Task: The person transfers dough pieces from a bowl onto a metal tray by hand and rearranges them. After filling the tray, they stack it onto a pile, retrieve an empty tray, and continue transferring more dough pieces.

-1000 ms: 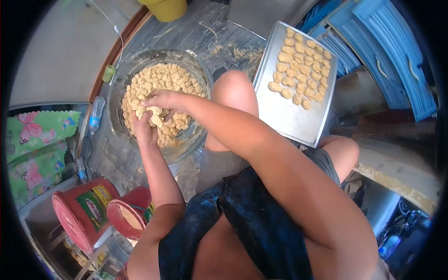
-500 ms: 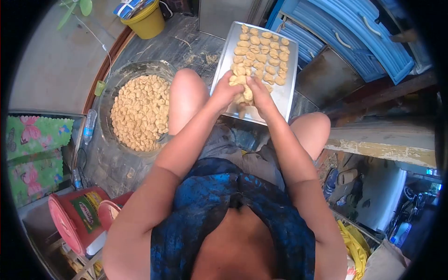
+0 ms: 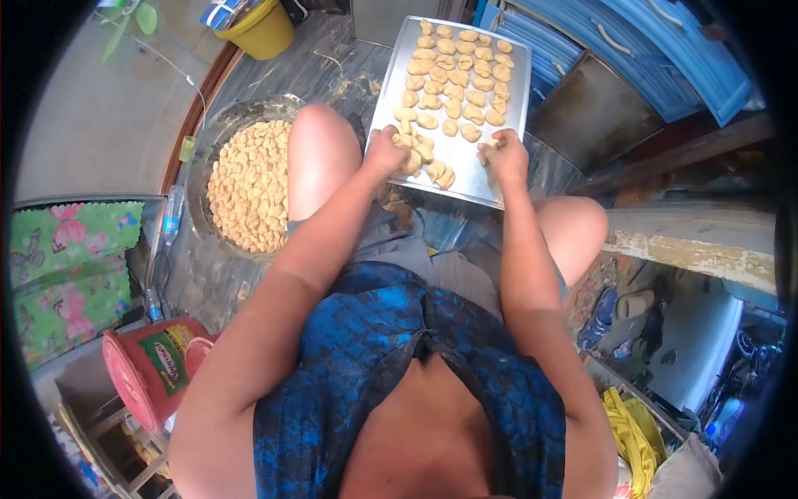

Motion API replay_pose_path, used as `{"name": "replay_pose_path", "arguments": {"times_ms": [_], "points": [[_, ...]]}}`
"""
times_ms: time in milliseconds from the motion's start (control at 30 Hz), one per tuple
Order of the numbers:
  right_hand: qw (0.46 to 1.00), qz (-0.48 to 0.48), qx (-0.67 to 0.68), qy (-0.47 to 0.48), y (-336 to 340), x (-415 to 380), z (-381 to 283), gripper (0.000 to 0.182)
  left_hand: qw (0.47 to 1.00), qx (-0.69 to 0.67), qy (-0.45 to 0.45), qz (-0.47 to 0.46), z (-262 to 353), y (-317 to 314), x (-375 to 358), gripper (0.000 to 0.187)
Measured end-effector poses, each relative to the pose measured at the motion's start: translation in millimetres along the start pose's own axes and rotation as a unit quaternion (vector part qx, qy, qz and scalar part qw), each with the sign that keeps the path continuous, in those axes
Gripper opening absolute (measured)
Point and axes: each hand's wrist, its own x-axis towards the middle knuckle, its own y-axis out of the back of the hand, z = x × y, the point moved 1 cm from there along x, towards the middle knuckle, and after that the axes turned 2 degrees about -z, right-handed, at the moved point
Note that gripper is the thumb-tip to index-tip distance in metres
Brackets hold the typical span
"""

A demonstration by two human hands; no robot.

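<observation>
A metal tray (image 3: 474,170) in front of my legs carries rows of pale yellow-brown dough pieces (image 3: 457,77). Toward the tray's near left part lies a loose heap of dough pieces (image 3: 420,152), unevenly piled and touching one another. My left hand (image 3: 388,153) is at the left side of this heap, its fingers curled on a dough piece. Over the right side of the tray, my right hand (image 3: 505,158) pinches a single dough piece (image 3: 492,145) between thumb and fingers, beside the end of the nearest row.
Left of my knee stands a wide round basin (image 3: 199,179) filled with many similar dough pieces. A yellow bucket (image 3: 264,33) is behind it. Blue slatted drawers (image 3: 615,50) and a dark flat panel (image 3: 594,104) flank the tray's right. Red buckets (image 3: 137,374) stand at lower left.
My hands were together over the tray around a handful of dough pieces. They have moved apart, the right one to the tray's right side, and the pieces now lie heaped at near left.
</observation>
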Motion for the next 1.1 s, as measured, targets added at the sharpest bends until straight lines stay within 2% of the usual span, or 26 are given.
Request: {"name": "replay_pose_path", "arguments": {"times_ms": [33, 67, 133, 233, 367, 467, 533, 567, 633, 700, 767, 900, 1000, 1067, 1100], "points": [[0.998, 0.012, -0.054, 0.010, -5.7, 4.4, 18.9, 0.031, 0.994, 0.089, -0.027, 0.060, 1.1, 0.5, -0.6, 0.048], [0.998, 0.012, -0.054, 0.010, -10.1, 4.1, 33.2, 0.031, 0.994, 0.089, -0.027, 0.060, 0.9, 1.1, -0.4, 0.048], [0.987, 0.044, -0.126, 0.091, -16.2, -0.4, 50.1, 0.037, 0.995, 0.091, -0.027, 0.033, 0.3, 2.6, 0.2, 0.054], [0.982, 0.086, -0.138, 0.100, -24.1, -6.1, 56.0, 0.045, 0.994, 0.098, -0.040, 0.032, 0.9, 2.2, -2.2, 0.052], [0.971, 0.031, -0.202, 0.127, -22.7, -9.1, 52.8, 0.047, 0.993, 0.104, -0.044, 0.032, 1.4, -0.5, -3.6, 0.054], [0.979, 0.077, -0.147, 0.118, -21.1, 6.0, 53.9, 0.049, 0.991, 0.106, -0.058, 0.058, -1.5, -1.3, -2.7, 0.057], [0.998, 0.061, -0.009, -0.016, -16.6, 16.2, 49.1, 0.041, 0.993, 0.057, -0.079, 0.062, -4.6, 1.2, -3.3, 0.066], [0.998, 0.055, -0.011, -0.008, -18.7, 23.7, 50.8, 0.041, 0.993, 0.052, -0.075, 0.070, -5.3, 3.4, -2.7, 0.066], [0.980, 0.148, -0.049, 0.127, -21.9, 28.1, 52.2, 0.032, 0.991, 0.048, -0.115, 0.045, -8.1, 4.9, -4.8, 0.071], [0.973, 0.156, -0.101, 0.134, -27.0, 24.3, 52.9, 0.026, 0.990, 0.076, -0.117, 0.020, -12.1, 2.8, -1.4, 0.072], [0.953, 0.130, -0.250, 0.110, -34.1, 22.6, 55.2, 0.028, 0.983, 0.128, -0.128, 0.041, -8.2, 0.5, -1.5, 0.066], [0.946, 0.104, -0.280, 0.124, -34.6, 27.7, 56.5, 0.029, 0.981, 0.131, -0.131, 0.052, -6.0, 0.4, -1.8, 0.058], [0.946, 0.084, -0.288, 0.119, -29.6, 22.6, 41.7, 0.027, 0.980, 0.115, -0.161, 0.024, -6.7, 3.4, 1.6, 0.054], [0.940, 0.145, -0.244, 0.191, -32.2, 10.2, 28.8, 0.032, 0.989, 0.084, -0.122, -0.006, -6.0, 5.9, 2.2, 0.053], [0.940, 0.143, -0.245, 0.191, -36.2, 5.9, 23.6, 0.032, 0.989, 0.083, -0.120, -0.007, -7.7, 5.6, 2.2, 0.053]]}}
